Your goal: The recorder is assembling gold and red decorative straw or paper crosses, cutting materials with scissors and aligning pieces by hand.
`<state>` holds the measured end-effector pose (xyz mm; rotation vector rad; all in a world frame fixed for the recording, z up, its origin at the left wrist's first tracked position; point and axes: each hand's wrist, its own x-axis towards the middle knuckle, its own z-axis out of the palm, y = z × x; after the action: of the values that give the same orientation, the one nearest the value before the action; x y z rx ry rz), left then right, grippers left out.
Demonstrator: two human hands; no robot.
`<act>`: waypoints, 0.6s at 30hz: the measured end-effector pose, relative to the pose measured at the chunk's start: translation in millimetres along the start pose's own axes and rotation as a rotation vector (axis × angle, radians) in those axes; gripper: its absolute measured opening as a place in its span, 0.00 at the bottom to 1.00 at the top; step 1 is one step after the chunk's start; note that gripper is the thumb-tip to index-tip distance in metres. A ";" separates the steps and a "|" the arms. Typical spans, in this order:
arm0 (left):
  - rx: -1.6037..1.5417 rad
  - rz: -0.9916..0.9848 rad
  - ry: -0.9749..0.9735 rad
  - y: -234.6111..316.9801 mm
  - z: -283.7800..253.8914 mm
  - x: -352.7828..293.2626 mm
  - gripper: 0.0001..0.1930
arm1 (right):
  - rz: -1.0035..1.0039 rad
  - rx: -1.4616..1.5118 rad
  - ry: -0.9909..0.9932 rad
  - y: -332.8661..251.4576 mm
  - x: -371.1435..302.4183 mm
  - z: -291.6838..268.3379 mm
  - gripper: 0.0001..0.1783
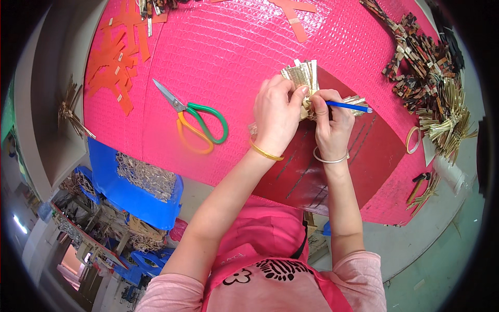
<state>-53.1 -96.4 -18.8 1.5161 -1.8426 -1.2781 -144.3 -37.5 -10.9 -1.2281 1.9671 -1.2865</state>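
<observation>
A bundle of shiny gold strips is pinched in my left hand, its cut ends fanning out above the fingers. My right hand is closed around a blue pen and meets the left one at the bundle's middle. The pen points to the left, its tip hidden by the fingers. More gold strip ends stick out past the right hand. Both hands are over a dark red board with several dark lines. Scissors with one green and one yellow handle lie spread to the left.
Orange strips lie at the far left of the pink table cover. Dark patterned strips and gold bundles are piled on the right, near a tape roll. A blue bin with strips stands below the left edge.
</observation>
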 end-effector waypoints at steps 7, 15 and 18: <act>-0.037 0.025 0.047 -6.6 1.5 -1.6 0.14 | -0.073 -0.138 -0.017 -4.6 1.5 3.2 0.05; -0.043 -0.080 -0.029 0.6 -3.7 -1.5 0.13 | 0.004 0.057 -0.101 -1.0 -7.6 -8.1 0.06; -0.033 -0.095 -0.028 1.1 -2.6 -1.4 0.13 | -0.100 -0.056 -0.106 2.8 -7.2 -4.7 0.06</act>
<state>-51.2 -96.2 -16.4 1.5922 -1.7772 -1.3730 -145.7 -28.6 -11.9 -1.4084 1.8996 -1.1944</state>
